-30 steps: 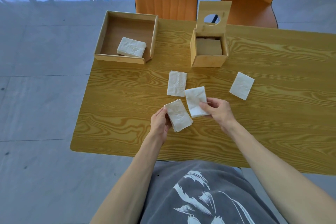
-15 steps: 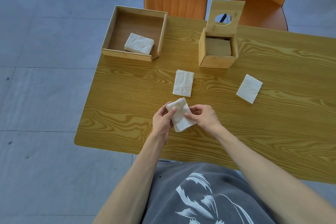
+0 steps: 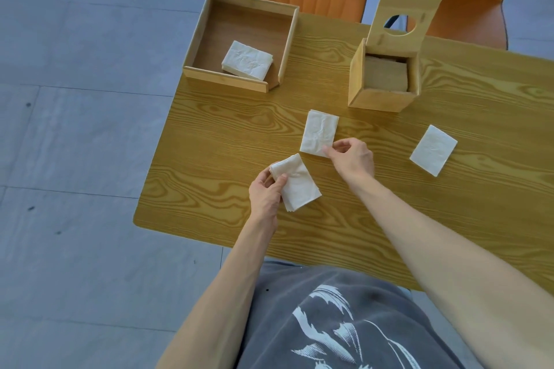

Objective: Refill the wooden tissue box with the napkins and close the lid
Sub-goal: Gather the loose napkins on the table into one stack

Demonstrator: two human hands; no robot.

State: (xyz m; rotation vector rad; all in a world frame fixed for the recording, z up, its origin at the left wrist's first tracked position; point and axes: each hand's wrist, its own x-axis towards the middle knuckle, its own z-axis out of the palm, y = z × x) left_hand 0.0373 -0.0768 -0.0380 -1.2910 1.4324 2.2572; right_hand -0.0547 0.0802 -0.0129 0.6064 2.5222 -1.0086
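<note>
Basically, stacked napkins are pinched in the left hand; the right hand nips the flimsy napkin nearest the tissue box by its corner.

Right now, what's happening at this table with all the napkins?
A person is gathering loose napkins to refill the wooden tissue box, whose lid stands open. The left hand holds a small stack of napkins, while the right hand pinches the corner of another napkin lying on the table. One more napkin lies to the right, and a stack sits in the wooden tray.
</note>
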